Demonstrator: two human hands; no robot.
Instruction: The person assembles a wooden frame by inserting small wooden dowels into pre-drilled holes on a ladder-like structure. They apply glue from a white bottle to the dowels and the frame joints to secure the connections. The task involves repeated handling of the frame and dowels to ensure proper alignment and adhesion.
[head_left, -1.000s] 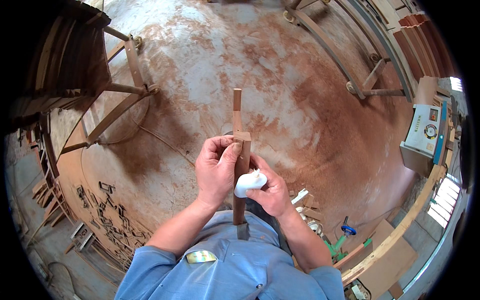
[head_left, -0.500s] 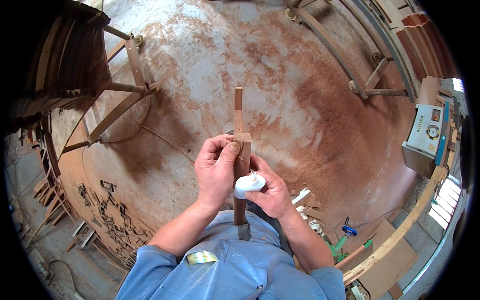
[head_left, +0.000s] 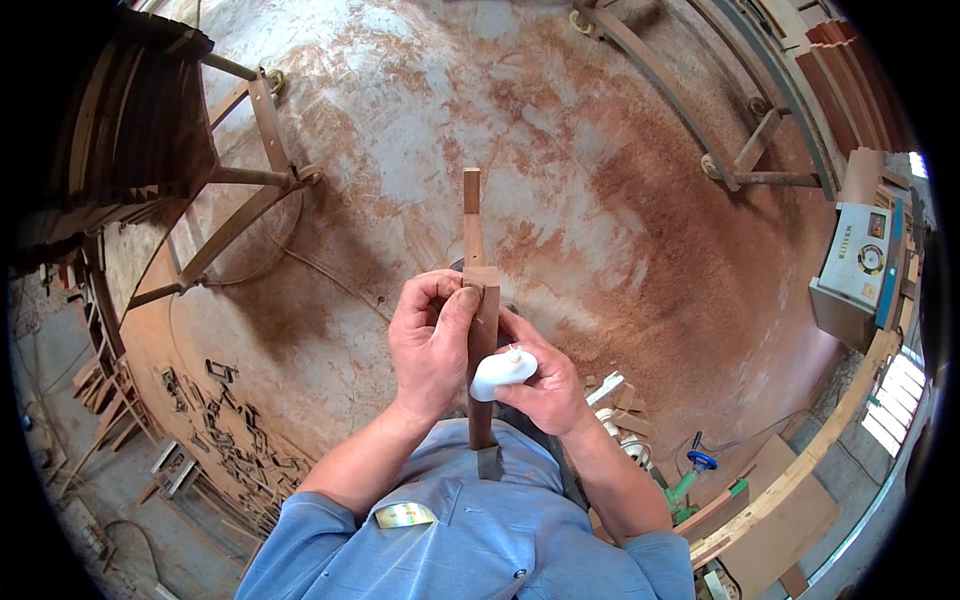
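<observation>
A long reddish-brown wooden piece runs away from my waist, its thicker block-like end at mid-view. A narrower wooden stick shows beyond that end; whether the two are joined I cannot tell. My left hand is closed at the left edge of the block end, thumb and forefinger pressed together against the wood; the fingertips' contact is partly hidden. In my right hand is a white squeeze bottle with a small pale nozzle, tilted over the wood. Some right fingers pass behind the wooden piece.
Wheeled wooden racks stand at far left and far right, with stacked boards on the left one. Several metal clamps lie at lower left. At right are a grey machine box and a green tool with a blue handwheel. Sawdust covers the floor.
The white bottle has shifted slightly right and tipped a little more. Both hands otherwise keep their places on the wood. The surroundings have shifted slightly in view.
</observation>
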